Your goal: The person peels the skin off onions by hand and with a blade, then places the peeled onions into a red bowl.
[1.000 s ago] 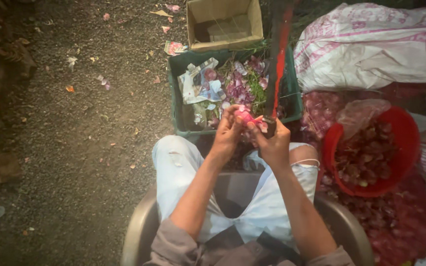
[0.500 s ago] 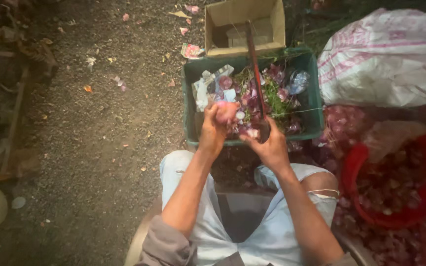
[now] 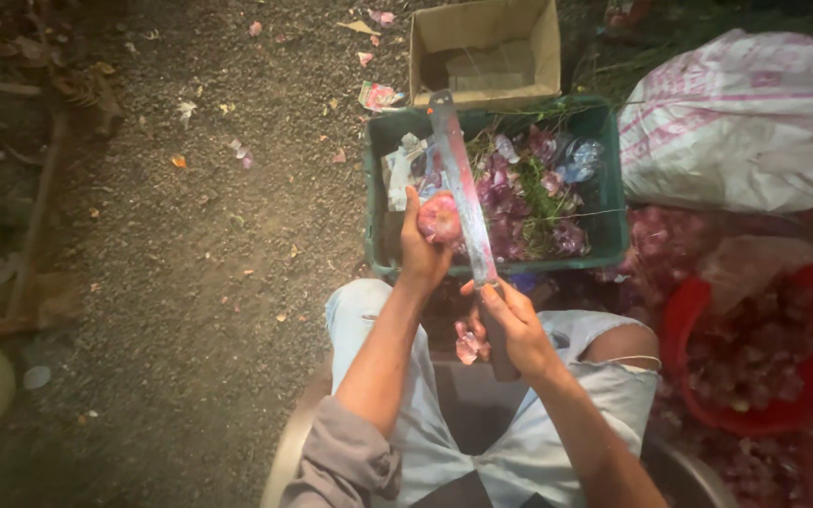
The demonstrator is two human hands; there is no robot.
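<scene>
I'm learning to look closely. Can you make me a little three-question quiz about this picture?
1. True or false: the left hand holds an onion.
2. What does the right hand grip? A) a spoon B) a long knife C) a cup
3. What colour is the crate full of peelings?

Key: 1 true. 2 B. 3 green.

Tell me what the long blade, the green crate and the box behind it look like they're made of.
The long blade looks like bare metal: grey, flat, with a dull sheen under the light. The green crate appears to be moulded plastic, with smooth, even-coloured walls and a thick rim. The box behind it looks like plain brown cardboard, matte, with folded flaps. The right hand grips the blade's handle; its material is hidden.
</scene>
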